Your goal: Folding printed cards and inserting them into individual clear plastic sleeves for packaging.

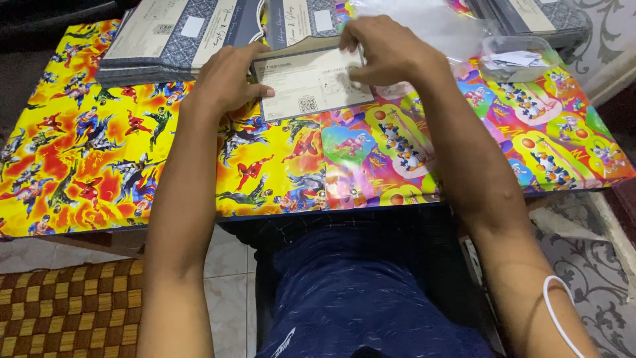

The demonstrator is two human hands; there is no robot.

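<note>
Flat, card (311, 83) long axis L-R, slight tilt, both hands' fingers (245, 89) pinching its ends

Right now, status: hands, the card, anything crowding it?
Left hand pins the card's left edge. Right hand pinches the top of the pale card. Card stacks and a clear plastic tub sit close behind.

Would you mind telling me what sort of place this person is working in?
Probably a room at home used as a makeshift packing spot: a low table covered in bright cartoon-print paper, a tiled floor with a woven mat, and stacks of grey-blue envelopes. Both hands, left and right, hold one card.
</note>
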